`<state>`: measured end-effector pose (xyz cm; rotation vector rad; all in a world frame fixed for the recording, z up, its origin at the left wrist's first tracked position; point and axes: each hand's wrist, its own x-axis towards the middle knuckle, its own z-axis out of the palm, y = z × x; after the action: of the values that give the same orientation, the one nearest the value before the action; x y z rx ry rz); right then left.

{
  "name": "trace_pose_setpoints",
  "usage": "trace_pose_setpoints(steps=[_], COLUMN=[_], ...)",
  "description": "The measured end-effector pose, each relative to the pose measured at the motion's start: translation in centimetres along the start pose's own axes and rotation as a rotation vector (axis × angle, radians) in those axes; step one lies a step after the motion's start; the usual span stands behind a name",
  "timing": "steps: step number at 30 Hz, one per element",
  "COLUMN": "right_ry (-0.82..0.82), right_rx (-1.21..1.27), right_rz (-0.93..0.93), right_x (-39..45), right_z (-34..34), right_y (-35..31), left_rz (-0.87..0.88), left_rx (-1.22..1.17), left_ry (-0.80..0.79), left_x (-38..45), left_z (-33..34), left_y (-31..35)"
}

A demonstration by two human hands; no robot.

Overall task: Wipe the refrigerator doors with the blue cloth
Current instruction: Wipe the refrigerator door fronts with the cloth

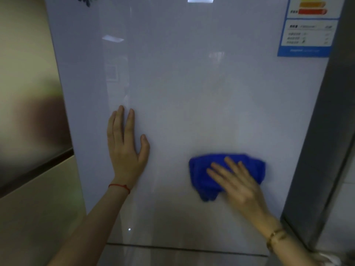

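A glossy pale grey refrigerator door (pixel 192 83) fills most of the view. My right hand (pixel 238 185) presses a folded blue cloth (pixel 203 173) flat against the lower right part of the door, fingers spread over it. My left hand (pixel 126 143) lies flat on the door to the left of the cloth, fingers apart and pointing up, holding nothing. A red string sits on the left wrist and a bracelet on the right wrist.
An energy label sticker (pixel 307 29) is stuck at the door's upper right. A seam (pixel 182 248) marks the door's bottom edge, with another panel below. A beige cabinet (pixel 28 131) stands to the left, and the grey fridge side (pixel 330 131) runs down the right.
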<state>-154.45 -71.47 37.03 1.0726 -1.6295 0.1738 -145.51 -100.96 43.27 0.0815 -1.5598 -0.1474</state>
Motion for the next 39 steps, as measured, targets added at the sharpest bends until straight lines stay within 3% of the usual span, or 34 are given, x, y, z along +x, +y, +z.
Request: trace_pose_setpoints(steps=[3, 5, 7, 10, 12, 14, 18, 20, 22, 24, 26, 28, 33, 35, 37, 39], right_ry=[0.279, 0.367, 0.263, -0.02, -0.141, -0.122, 0.194, 0.262, 0.143, -0.064, -0.173, -0.138, 0.275, 0.335, 0.241, 0.047], right_rx=[0.059, 0.065, 0.052, 0.005, -0.007, -0.041, 0.053, 0.086, 0.041, -0.009, -0.024, -0.024, 0.099, 0.117, 0.085, 0.03], right_rz=[0.377, 0.462, 0.287, -0.086, -0.206, -0.177, 0.267, 0.368, 0.232, -0.023, -0.134, -0.08, 0.397, 0.492, 0.361, 0.064], right_x=[6.6, 9.1, 6.2, -4.2, -7.6, -5.9, 2.1, 2.9, -0.5, -6.5, -9.7, -7.4, 9.0, 12.5, 11.3, 6.7], right_z=[-2.9, -3.3, -1.2, 3.2, 3.3, 2.1, -0.6, 0.0, 2.0, 4.3, 4.5, 3.5, -0.3, -0.2, 1.7, 4.3], right_y=[4.4, 4.9, 2.6, -2.7, -3.1, -1.2, 1.9, 0.9, -1.5, -4.1, -5.2, -4.3, -1.0, -2.0, -4.6, -8.1], left_rz=[-0.002, -0.006, -0.008, -0.007, -0.006, -0.01, -0.005, -0.009, -0.007, -0.004, 0.01, 0.031, 0.049, 0.049, 0.05, 0.041], left_rx=[0.007, 0.012, 0.012, 0.012, 0.009, 0.004, 0.001, 0.0, -0.005, -0.006, -0.008, 0.005, 0.055, 0.071, 0.079, 0.075], left_ry=[-0.003, -0.006, -0.012, -0.01, -0.004, -0.001, 0.0, -0.006, -0.006, -0.013, -0.023, -0.034, -0.054, -0.057, -0.063, -0.07], left_x=[-0.2, -0.3, -0.4, -0.3, -0.3, -0.2, 0.0, -0.2, -0.3, -0.3, -0.4, -0.5, -1.7, -2.4, -2.9, -3.1], left_z=[0.0, -0.1, -0.1, -0.1, 0.0, -0.1, -0.1, -0.2, -0.2, -0.2, -0.2, -0.5, -1.6, -2.1, -2.4, -2.5], left_y=[0.0, 0.0, 0.1, 0.0, 0.0, 0.1, -0.1, -0.1, -0.1, -0.1, -0.3, -0.7, -3.5, -4.8, -5.9, -6.7])
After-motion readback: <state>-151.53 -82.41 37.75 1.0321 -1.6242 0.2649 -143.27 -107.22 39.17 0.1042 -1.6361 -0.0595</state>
